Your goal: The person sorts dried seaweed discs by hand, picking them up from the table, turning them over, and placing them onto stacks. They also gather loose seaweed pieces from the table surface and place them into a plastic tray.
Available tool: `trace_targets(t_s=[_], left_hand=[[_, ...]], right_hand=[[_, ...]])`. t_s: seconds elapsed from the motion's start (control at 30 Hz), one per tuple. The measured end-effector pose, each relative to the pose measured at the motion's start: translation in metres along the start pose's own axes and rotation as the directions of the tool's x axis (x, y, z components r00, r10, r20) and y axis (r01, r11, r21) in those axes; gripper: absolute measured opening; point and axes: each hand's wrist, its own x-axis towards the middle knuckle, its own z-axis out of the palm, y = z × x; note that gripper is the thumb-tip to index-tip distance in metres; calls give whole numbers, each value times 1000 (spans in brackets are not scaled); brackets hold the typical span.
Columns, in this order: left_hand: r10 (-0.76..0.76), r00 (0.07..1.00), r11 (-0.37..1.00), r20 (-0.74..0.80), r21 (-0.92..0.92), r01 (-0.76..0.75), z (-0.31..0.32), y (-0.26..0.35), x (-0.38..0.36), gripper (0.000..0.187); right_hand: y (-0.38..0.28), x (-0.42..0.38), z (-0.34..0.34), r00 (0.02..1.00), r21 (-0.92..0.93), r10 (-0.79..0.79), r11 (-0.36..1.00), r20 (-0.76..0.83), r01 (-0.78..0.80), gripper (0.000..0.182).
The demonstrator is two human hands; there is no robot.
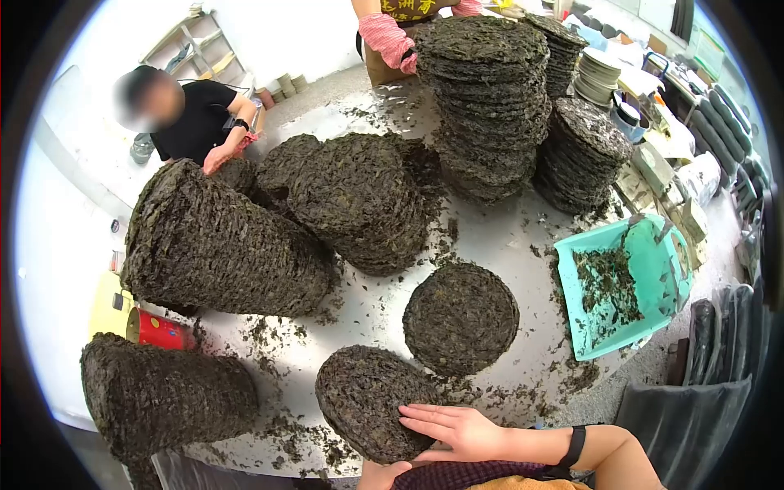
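A round, dark cake of what looks like dried seaweed (367,400) tilts up at the near edge of the table. My right hand (453,431) rests on its right side, fingers stretched out flat across the surface. At the cake's lower edge, my left hand (382,474) grips it from below; its fingers are mostly hidden. Just beyond lies another round seaweed cake (461,318), flat on the table and touched by neither hand.
Toppled stacks of seaweed cakes (220,245) lie left; a tall stack (486,114) stands at the back. A turquoise scoop-shaped bin (572,306) holds loose flakes. A red can (155,328) is left. One co-worker (196,114) works at far left, another with pink sleeves (385,37) behind.
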Motion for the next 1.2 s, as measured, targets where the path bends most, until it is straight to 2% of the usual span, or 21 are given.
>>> trace_targets(t_s=[0.03,0.13,0.27,0.37,0.43,0.67,0.73,0.77,0.8,0.83,0.87,0.9,0.93,0.97,1.0,1.07,1.1,1.13,1.17,1.2], left_hand=[[-28,997,999,-71,28,30,-2,1,0,71],[-112,989,993,-97,13,114,0,8,-3,73],[-106,985,985,-133,120,122,8,11,0,75],[-100,985,987,-137,114,116,4,4,2,74],[-60,994,998,-90,8,61,-7,-6,-2,72],[5,995,998,-96,61,1,-22,17,-5,72],[19,996,998,-86,65,-13,-22,19,-5,72],[24,996,998,-83,65,-19,-22,19,-5,72],[29,996,998,-81,64,-23,-23,19,-6,71],[31,996,998,-81,62,-26,-23,19,-7,71],[33,996,998,-84,59,-28,-24,18,-10,71],[35,996,998,-86,55,-30,-25,17,-12,71],[38,996,998,-87,52,-33,-25,16,-14,71],[42,996,998,-84,49,-38,-25,16,-14,71],[46,996,998,-80,45,-42,-25,15,-13,71],[40,997,999,-71,38,-38,-23,12,-14,71],[34,998,999,-60,36,-32,-21,10,-14,71],[33,998,999,-45,33,-31,-19,8,-11,71],[33,999,999,-29,30,-33,-16,7,-8,71],[34,999,999,-16,28,-34,-14,7,-6,70]], right_hand=[[0,1,1,1000,-8,-10,1000,2,10,64],[-7,-3,2,1000,-26,-5,1000,14,5,60],[-9,-4,-2,999,-65,12,998,31,-10,60],[-10,-7,3,999,-92,24,996,43,-20,63],[-15,-5,-1,999,-80,24,997,46,-20,61],[-30,-1,-9,999,-32,36,999,-3,-36,60],[-35,1,-16,969,268,206,949,-138,-164,55],[-32,-2,-23,951,306,279,924,-134,-228,57],[-28,-2,-28,901,364,359,895,-245,-258,51],[-27,-7,-34,793,458,506,825,-340,-330,46],[-10,-21,-26,597,475,653,754,-465,-454,40],[9,-20,-32,479,610,721,687,-501,-395,44],[30,-22,-22,321,695,719,688,-616,-208,50],[34,-26,-24,306,540,632,771,-712,-337,54],[34,-26,-28,307,363,528,811,-792,-458,58],[6,-23,-31,603,139,395,894,-693,-426,57],[0,-21,-31,798,207,353,935,-488,-287,57],[-6,-15,-30,927,286,279,936,-250,-204,57],[-17,-3,-29,971,224,165,967,-172,-124,62],[-23,2,-22,982,248,136,964,-128,-102,62]])
